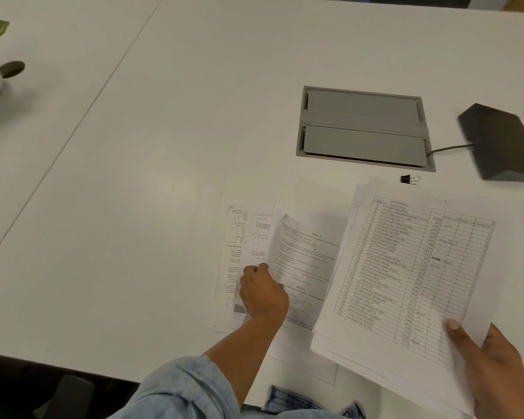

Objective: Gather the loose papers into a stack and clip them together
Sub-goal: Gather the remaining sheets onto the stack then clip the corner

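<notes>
The broad white table (pixel 170 164) carried everything. The thick stack of white sheets topped by a printed ruled list (pixel 412 267) was the biggest item, tilted, its near corner gripped by my right hand (pixel 496 367), thumb pressed on top and the other fingers hidden beneath. Just left of it, touching and partly tucked under, lay the loose printed pages (pixel 285 258), overlapping one another flat on the table. My left hand (pixel 262 290) sat on them with fingers curled, pinching the edge of one lifted page. I judged the step in hand was collecting these strays. To do it well: peel one sheet cleanly, slide it under or onto the stack, square the edges before clipping. The small black binder clip (pixel 409 179) lay beyond the stack, well apart from both hands, untouched.
</notes>
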Motion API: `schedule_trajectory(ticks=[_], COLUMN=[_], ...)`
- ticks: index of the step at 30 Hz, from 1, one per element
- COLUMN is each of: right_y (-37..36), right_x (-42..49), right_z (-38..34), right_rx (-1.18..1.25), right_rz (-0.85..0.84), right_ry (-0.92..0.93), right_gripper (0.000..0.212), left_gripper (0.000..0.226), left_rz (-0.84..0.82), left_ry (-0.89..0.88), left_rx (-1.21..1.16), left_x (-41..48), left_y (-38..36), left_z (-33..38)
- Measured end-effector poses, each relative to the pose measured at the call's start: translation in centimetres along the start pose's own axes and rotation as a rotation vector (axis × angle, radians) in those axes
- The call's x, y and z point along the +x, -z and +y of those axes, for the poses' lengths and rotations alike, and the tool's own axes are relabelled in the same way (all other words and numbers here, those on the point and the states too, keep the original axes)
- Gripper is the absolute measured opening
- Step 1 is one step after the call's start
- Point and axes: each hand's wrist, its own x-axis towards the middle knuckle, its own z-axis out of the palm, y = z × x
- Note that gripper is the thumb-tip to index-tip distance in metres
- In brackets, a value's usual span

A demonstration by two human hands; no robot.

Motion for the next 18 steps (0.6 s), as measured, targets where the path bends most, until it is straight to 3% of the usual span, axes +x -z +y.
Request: schedule_trajectory(ticks=[6,10,15,16,18], right_y=[0.4,0.8,0.8,0.8,0.7], right_x=[0.3,0.4,0.1,-0.1,-0.3], right_z=[0.5,0.8,0.5,0.3,0.3], right_rx=[0.01,0.001,0.038,0.062,0.047], right_rz=[0.002,-0.002,0.012,0.009,-0.01], right_ry=[0.024,0.029,0.017,0.009,0.01], right_gripper=[0.015,0.013,0.019,0.022,0.049], left_gripper=[0.044,0.045,0.016,0.013,0.013], left_rz=[0.023,0.007,-0.052,-0.047,-0.024], left_ry=[-0.01,0.003,0.005,0.01,0.046], left_rx=[0.01,-0.135,-0.223,-0.219,-0.237], left_x=[-0.4,-0.1,0.7,0.8,0.9], left_y=[-0.1,-0.3,0.4,0.7,1.3], left_z=[0.5,0.4,-0.8,-0.9,-1.0])
